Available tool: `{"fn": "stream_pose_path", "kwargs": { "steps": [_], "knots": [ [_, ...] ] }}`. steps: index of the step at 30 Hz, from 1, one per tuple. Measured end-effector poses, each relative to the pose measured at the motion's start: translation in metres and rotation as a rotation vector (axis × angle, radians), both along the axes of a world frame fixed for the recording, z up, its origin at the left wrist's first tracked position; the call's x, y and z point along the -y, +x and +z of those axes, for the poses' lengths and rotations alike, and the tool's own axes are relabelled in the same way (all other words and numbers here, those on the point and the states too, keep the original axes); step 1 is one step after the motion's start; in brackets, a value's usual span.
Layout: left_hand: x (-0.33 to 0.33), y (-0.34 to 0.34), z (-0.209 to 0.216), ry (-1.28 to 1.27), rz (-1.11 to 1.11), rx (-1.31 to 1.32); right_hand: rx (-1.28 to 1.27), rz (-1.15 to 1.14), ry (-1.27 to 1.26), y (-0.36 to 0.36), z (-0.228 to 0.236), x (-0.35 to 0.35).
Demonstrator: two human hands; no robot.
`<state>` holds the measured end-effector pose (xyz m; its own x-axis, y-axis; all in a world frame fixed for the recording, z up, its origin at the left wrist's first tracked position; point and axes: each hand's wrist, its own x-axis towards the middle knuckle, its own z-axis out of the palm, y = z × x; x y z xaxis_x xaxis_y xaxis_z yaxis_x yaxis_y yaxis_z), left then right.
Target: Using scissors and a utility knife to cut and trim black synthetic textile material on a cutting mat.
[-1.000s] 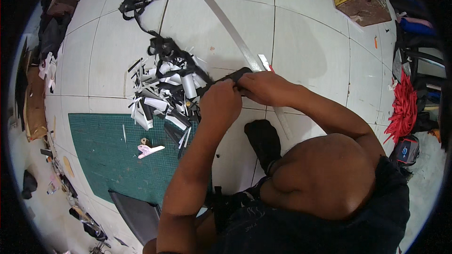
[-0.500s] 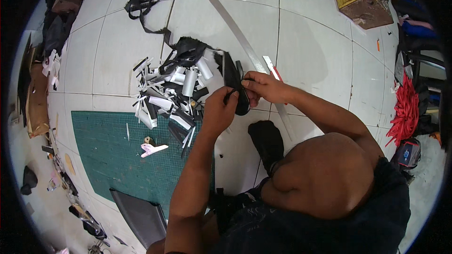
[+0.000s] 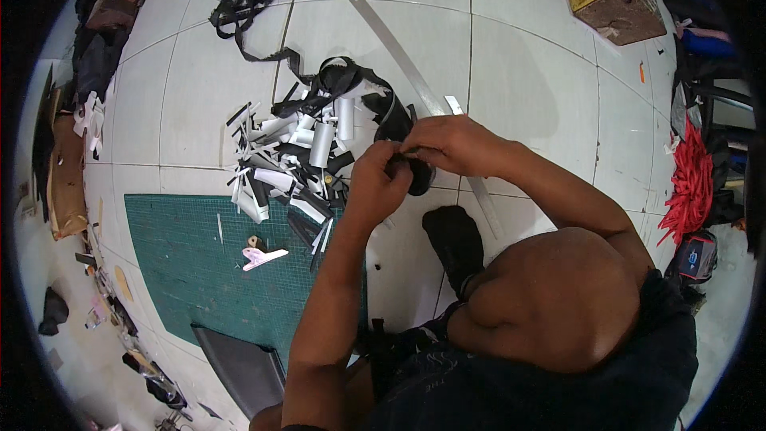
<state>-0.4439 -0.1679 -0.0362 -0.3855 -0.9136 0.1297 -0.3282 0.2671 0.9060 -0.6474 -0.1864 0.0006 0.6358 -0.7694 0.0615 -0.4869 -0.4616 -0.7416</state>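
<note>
Fingers of my left hand (image 3: 381, 181) and my right hand (image 3: 456, 146) meet in a pinch at a black fabric strip (image 3: 391, 121). Its frayed end loops up and away to the left, and a dark rounded part of it hangs under my right hand. The exact spot between my fingertips is hidden. Just beyond my right hand shows the white tip of a cutter (image 3: 453, 104), mostly covered by the hand. A long steel ruler (image 3: 399, 54) runs diagonally under my right wrist.
Left of my hands lies a heap of black and white scraps (image 3: 321, 145). Nearer is a green cutting mat (image 3: 183, 271) with a pink clip (image 3: 263, 257) and a folded black sheet (image 3: 239, 363). A yellow box (image 3: 610, 0) and red strips (image 3: 688, 183) lie at right.
My right hand has moved left, closing up against my left hand and covering the cutter's red part. The black strip now arches in a loop beyond my hands.
</note>
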Motion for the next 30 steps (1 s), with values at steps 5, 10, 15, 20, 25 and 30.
{"fn": "stream_pose_path", "kwargs": {
  "steps": [5, 10, 15, 20, 25, 30],
  "knots": [
    [-0.006, -0.008, 0.001, 0.2, 0.044, 0.045, 0.222, -0.33, 0.272, 0.006, -0.012, -0.004],
    [-0.007, -0.004, -0.001, 0.093, 0.157, 0.065, 0.161, -0.223, 0.053, 0.01, -0.04, -0.011],
    [-0.003, -0.002, 0.006, 0.046, 0.14, 0.228, 0.098, -0.143, -0.244, 0.012, -0.04, -0.009],
    [0.0, -0.009, 0.011, 0.136, 0.155, 0.283, -0.137, -0.153, -0.247, 0.012, -0.035, -0.011],
    [-0.01, -0.006, 0.0, 0.038, 0.238, 0.424, -0.118, -0.183, -0.252, 0.027, -0.042, -0.014],
    [-0.014, -0.01, 0.004, -0.049, 0.235, 0.289, -0.078, -0.283, -0.041, 0.02, -0.041, -0.017]
  ]
}}
